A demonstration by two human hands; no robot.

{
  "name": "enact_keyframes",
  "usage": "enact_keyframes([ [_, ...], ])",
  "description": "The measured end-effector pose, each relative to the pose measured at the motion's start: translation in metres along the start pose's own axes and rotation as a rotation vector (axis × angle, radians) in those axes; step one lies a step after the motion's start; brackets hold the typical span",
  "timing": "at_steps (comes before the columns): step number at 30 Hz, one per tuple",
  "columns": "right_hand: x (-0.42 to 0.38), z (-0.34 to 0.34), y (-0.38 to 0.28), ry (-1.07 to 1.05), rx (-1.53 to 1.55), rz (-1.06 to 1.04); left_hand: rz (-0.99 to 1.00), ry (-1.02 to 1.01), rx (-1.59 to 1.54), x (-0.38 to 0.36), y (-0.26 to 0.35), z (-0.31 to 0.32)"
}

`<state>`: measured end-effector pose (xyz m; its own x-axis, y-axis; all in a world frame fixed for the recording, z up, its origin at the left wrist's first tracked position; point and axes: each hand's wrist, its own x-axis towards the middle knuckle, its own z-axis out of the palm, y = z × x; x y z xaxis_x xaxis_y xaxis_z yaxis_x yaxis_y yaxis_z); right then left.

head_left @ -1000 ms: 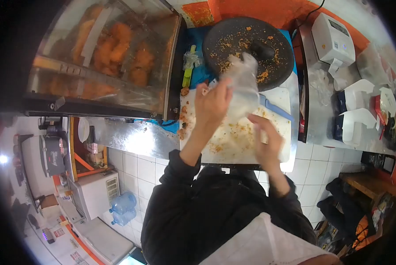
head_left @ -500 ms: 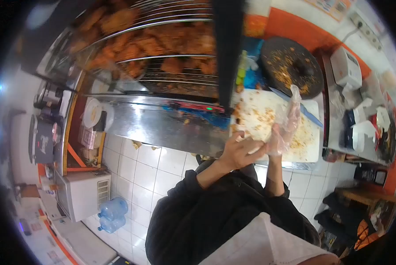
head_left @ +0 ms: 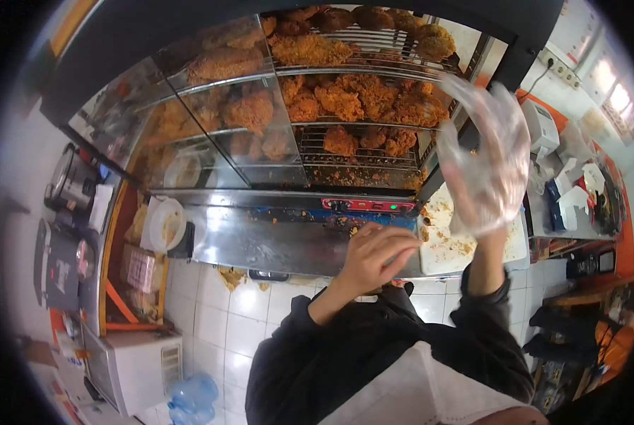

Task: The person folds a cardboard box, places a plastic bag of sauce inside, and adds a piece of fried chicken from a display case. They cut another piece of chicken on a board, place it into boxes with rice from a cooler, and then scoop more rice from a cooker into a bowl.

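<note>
My right hand (head_left: 488,166) is raised in front of the right end of the warming cabinet, inside a loose clear plastic glove (head_left: 504,188). Its fingers are spread and hold nothing. Bare and lower to the left, my left hand (head_left: 377,256) hovers above the steel counter edge. The left fingers are stretched to the right with the thumb apart, and nothing shows in them. Fried chicken pieces (head_left: 349,99) lie on wire racks inside the cabinet (head_left: 317,190). Under my right hand, a white cutting board (head_left: 441,258) carries crumbs and is partly hidden.
A sliding glass pane (head_left: 225,127) covers the cabinet's left part; its right part stands uncovered. A steel counter (head_left: 274,241) runs along its front. White tubs (head_left: 167,225) stand at the left. Boxes and a white machine (head_left: 540,127) occupy the right side. Blue water bottles (head_left: 193,400) stand on the floor.
My view has swung so more of the cabinet shows. The gloved right hand has risen from over the board and spread its fingers. My left hand has come away from the glove.
</note>
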<state>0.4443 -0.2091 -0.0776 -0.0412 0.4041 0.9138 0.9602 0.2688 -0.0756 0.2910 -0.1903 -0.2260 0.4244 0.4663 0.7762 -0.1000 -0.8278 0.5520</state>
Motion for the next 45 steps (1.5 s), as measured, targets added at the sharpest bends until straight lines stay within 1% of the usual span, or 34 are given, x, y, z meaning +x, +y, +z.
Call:
enact_keyframes([
  [2,0.027,0.007,0.001,-0.090,-0.181,-0.189,-0.009,-0.007,-0.012,-0.004,-0.009,-0.014],
  [3,0.036,0.015,0.009,-0.086,-0.199,-0.191,-0.068,0.014,-0.005,-0.010,-0.012,-0.019],
  [4,0.044,0.025,0.022,-0.159,-0.366,-0.407,-0.126,0.037,0.004,-0.016,-0.014,-0.025],
  [5,0.054,0.038,0.034,-0.234,-0.533,-0.622,-0.113,0.037,-0.003,-0.021,-0.015,-0.029],
  [7,0.084,0.073,0.055,-0.614,-0.737,-0.423,-0.228,0.064,-0.121,-0.033,-0.014,-0.032],
  [8,0.114,0.095,0.063,-0.978,-0.886,-0.266,-0.224,0.059,-0.131,-0.036,-0.014,-0.037],
  [9,0.136,0.112,0.066,-1.343,-1.017,-0.087,-0.274,0.016,-0.175,-0.038,-0.014,-0.041],
  [10,0.152,0.125,0.075,-1.382,-1.045,0.003,-0.326,-0.026,-0.222,-0.040,-0.014,-0.046],
  [11,0.158,0.132,0.086,-1.320,-1.029,0.079,-0.323,-0.028,-0.234,-0.042,-0.015,-0.053],
  [13,0.157,0.137,0.116,-1.064,-0.879,0.158,-0.330,0.005,-0.220,-0.042,-0.022,-0.066],
  [14,0.156,0.136,0.131,-0.975,-0.805,0.180,-0.317,0.006,-0.228,-0.043,-0.027,-0.072],
  [16,0.146,0.131,0.158,-0.878,-0.705,0.222,-0.330,0.151,-0.190,-0.049,-0.038,-0.083],
  [17,0.141,0.131,0.173,-0.856,-0.673,0.247,-0.410,0.168,-0.180,-0.054,-0.042,-0.091],
  [18,0.134,0.127,0.182,-0.833,-0.651,0.271,-0.389,0.178,-0.181,-0.061,-0.048,-0.094],
  [20,0.124,0.122,0.192,-0.794,-0.624,0.310,-0.585,0.340,-0.270,-0.076,-0.061,-0.098],
  [21,0.123,0.121,0.193,-0.782,-0.617,0.320,-0.571,0.345,-0.270,-0.081,-0.065,-0.102],
  [23,0.122,0.124,0.195,-0.761,-0.612,0.341,-0.693,0.414,-0.299,-0.088,-0.070,-0.110],
  [27,0.121,0.125,0.197,-0.730,-0.604,0.352,-0.757,0.423,-0.290,-0.090,-0.077,-0.115],
  [30,0.119,0.122,0.193,-0.717,-0.608,0.343,-0.738,0.437,-0.313,-0.078,-0.083,-0.112],
  [32,0.120,0.125,0.189,-0.715,-0.622,0.327,-0.674,0.345,-0.299,-0.063,-0.083,-0.110],
  [33,0.125,0.129,0.184,-0.717,-0.635,0.316,-0.673,0.332,-0.309,-0.059,-0.084,-0.106],
  [35,0.126,0.141,0.174,-0.721,-0.664,0.303,-0.601,0.316,-0.393,-0.057,-0.085,-0.097],
  [36,0.129,0.146,0.171,-0.725,-0.672,0.296,-0.610,0.301,-0.396,-0.054,-0.086,-0.096],
  [38,0.136,0.153,0.165,-0.724,-0.686,0.278,-0.540,0.264,-0.354,-0.046,-0.089,-0.095],
  [40,0.137,0.153,0.164,-0.714,-0.672,0.266,-0.556,0.262,-0.365,-0.033,-0.087,-0.098],
  [42,0.139,0.143,0.170,-0.644,-0.604,0.237,-0.427,0.245,-0.284,-0.023,-0.091,-0.102],
  [44,0.142,0.131,0.175,-0.592,-0.540,0.209,-0.432,0.235,-0.321,-0.010,-0.088,-0.108],
  [45,0.138,0.128,0.176,-0.574,-0.522,0.197,-0.306,0.257,-0.188,-0.003,-0.088,-0.112],
])
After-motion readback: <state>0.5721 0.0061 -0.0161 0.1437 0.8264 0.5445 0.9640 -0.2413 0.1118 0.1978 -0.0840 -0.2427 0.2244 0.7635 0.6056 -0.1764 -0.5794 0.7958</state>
